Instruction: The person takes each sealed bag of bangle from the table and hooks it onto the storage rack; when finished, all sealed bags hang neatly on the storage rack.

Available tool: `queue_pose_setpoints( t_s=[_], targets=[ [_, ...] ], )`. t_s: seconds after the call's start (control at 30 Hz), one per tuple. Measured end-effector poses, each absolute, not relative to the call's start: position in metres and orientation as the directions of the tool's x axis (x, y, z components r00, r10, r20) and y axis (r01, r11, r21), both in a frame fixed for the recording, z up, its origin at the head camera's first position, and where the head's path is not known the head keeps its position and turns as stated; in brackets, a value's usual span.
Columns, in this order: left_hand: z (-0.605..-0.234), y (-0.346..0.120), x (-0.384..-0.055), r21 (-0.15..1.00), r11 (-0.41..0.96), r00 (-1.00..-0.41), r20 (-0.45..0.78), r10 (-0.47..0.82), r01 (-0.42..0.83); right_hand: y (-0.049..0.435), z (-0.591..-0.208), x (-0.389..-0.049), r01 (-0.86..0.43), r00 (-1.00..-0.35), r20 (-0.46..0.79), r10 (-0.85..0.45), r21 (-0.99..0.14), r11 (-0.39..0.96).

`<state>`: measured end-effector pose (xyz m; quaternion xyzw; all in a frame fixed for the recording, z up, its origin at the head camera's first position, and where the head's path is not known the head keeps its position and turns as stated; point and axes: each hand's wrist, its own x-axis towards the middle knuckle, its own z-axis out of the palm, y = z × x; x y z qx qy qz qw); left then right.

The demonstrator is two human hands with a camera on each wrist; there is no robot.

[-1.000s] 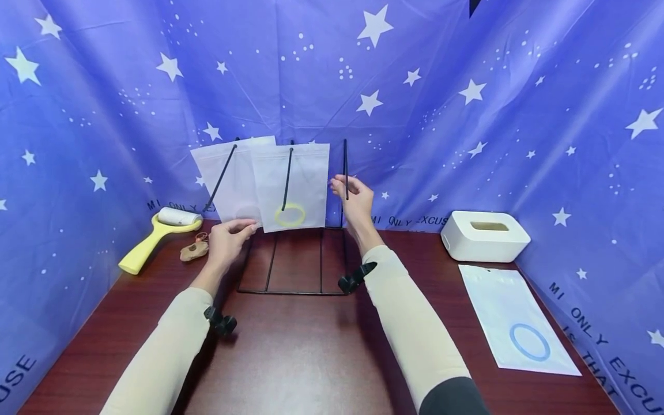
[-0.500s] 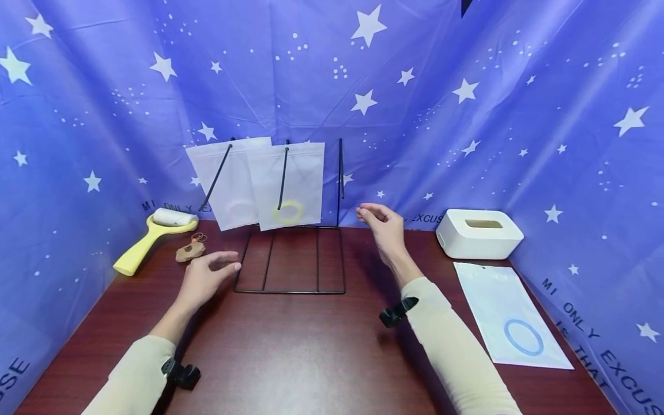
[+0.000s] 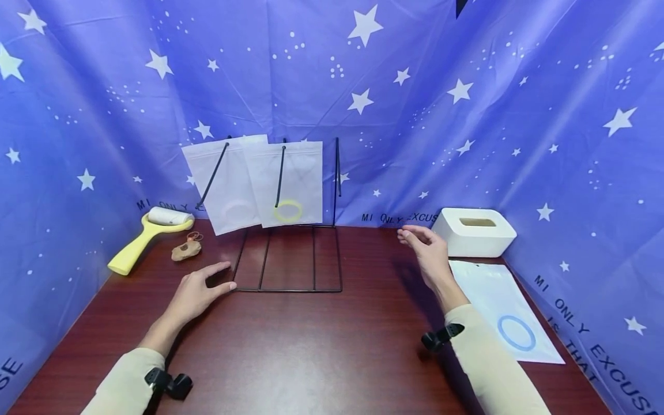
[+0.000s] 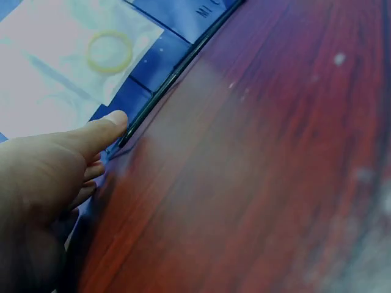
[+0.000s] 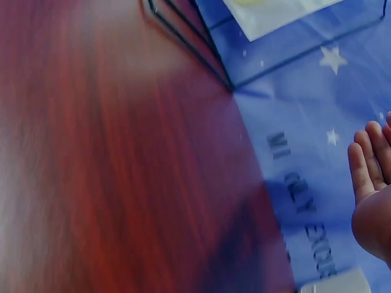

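A black wire rack (image 3: 313, 259) stands on the table, with two white zip pouches on its prongs. The left pouch (image 3: 220, 173) hangs tilted and shows a faint pink ring; the right pouch (image 3: 303, 173) overlaps it and shows a yellow ring (image 4: 110, 53). At the rack's front left corner is my left hand (image 3: 192, 291), thumb and fingers apart, fingertips right by the wire. My right hand (image 3: 427, 256) holds nothing, in front of the white tissue box (image 3: 479, 245). Its fingers (image 5: 361, 168) look relaxed. Below that box lies a white pouch with a blue ring (image 3: 487, 294).
To the left are a yellow lint roller (image 3: 132, 248) and a small brown object with an orange loop (image 3: 185, 250). The rack's right prong (image 3: 339, 173) is bare. A blue star-printed curtain (image 3: 311, 69) hangs behind the table (image 3: 290, 351) and along both sides.
Both hands have left the hanging pouches and the rack's right prong. My left hand has come down to the rack's front corner; my right hand has moved right toward the tissue box.
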<state>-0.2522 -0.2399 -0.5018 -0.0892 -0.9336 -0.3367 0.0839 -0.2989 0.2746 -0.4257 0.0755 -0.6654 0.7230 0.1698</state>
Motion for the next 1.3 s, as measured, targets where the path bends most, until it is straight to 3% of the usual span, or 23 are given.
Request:
queue_pose_setpoints(
  t_s=[0.27, 0.53, 0.8, 1.03, 1.3],
  targets=[
    [-0.509, -0.242, -0.251, 0.577, 0.765, -0.955, 0.233, 0.183, 0.287, 0.319, -0.435, -0.285, -0.343, -0.922, 0.327, 0.206, -0.938, -0.05],
    [-0.511, -0.238, -0.25, 0.574, 0.754, -0.944, 0.263, 0.2, 0.32, 0.384, -0.436, -0.26, -0.286, -0.918, 0.313, 0.245, -0.948, 0.14],
    [-0.51, -0.239, -0.25, 0.564, 0.763, -0.946, 0.25, 0.206, 0.315, 0.453, -0.449, -0.239, 0.019, -0.879, 0.251, 0.405, -0.83, 0.558],
    [-0.511, -0.242, -0.25, 0.578, 0.758, -0.951, 0.243, 0.193, 0.302, 0.483, -0.462, -0.24, 0.308, -0.807, 0.132, 0.575, -0.737, 0.602],
    [-0.51, -0.242, -0.25, 0.579, 0.757, -0.95, 0.245, 0.193, 0.303, 0.49, -0.478, -0.245, 0.392, -0.785, 0.076, 0.615, -0.707, 0.589]
  ],
)
